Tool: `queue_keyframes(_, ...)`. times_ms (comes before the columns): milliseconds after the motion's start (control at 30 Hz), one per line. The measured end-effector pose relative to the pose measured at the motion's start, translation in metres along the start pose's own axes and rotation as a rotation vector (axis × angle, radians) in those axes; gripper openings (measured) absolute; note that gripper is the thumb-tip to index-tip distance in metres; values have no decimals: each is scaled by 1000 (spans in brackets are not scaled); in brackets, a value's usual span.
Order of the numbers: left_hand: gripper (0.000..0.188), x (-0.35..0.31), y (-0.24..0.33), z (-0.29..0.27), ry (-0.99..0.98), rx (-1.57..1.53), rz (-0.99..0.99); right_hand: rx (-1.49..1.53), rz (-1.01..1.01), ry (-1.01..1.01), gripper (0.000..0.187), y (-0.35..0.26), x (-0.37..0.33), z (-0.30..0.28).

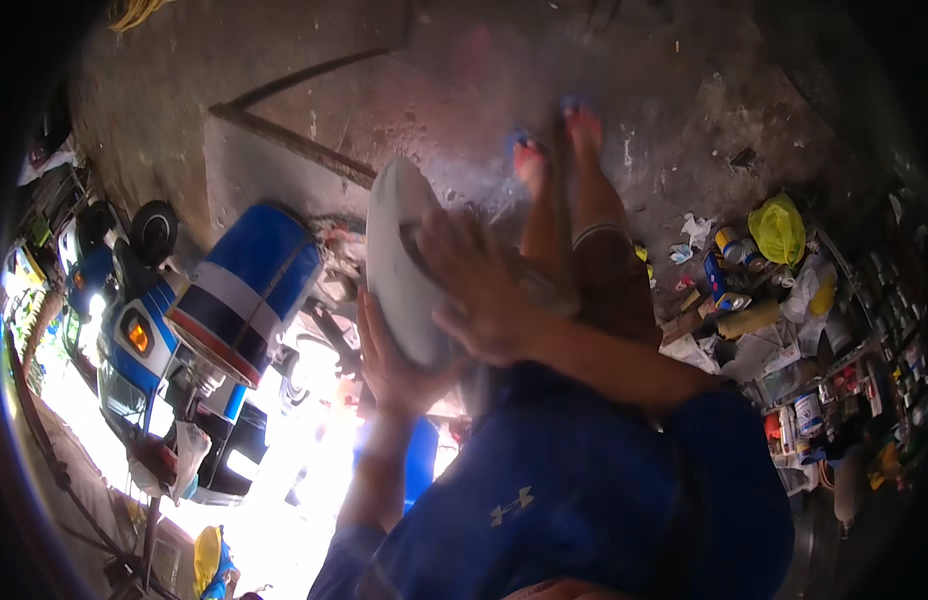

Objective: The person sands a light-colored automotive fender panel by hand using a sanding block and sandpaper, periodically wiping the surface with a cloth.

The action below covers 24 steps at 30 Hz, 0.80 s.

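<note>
A pale grey, smooth, curved panel (399, 255), long and rounded like a vehicle body part, stands tilted in front of my body. My left hand (399, 365) grips its lower end, fingers along the left side and the palm beneath. My right hand (484, 295) reaches across from the right. Its fingers are stretched out and lie over the panel's right side, smeared by motion. I cannot see whether anything thin is under that palm.
A blue, white and dark drum (249, 290) stands at the left, beside a blue and white motorcycle (134, 335) in bright light. Shelves with cans (809, 415), a yellow plastic bag (777, 230) and litter fill the right. A wooden strip (294, 145) lies on the concrete floor.
</note>
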<state>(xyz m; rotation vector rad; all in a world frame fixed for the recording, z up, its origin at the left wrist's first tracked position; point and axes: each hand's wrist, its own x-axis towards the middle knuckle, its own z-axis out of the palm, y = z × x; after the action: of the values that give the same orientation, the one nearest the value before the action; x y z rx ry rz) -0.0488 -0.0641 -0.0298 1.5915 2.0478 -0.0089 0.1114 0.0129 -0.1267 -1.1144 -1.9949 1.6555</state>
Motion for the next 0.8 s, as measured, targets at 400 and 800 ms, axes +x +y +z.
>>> queue_keyframes(400, 145, -3, -8, 5, 16, -2, 48, 12, 57, -49, 72, -4, 38, -1)
queue_keyframes(800, 146, 4, -3, 0, -59, 5, 4, 82, 124, -51, 73, 36, 113, -26)
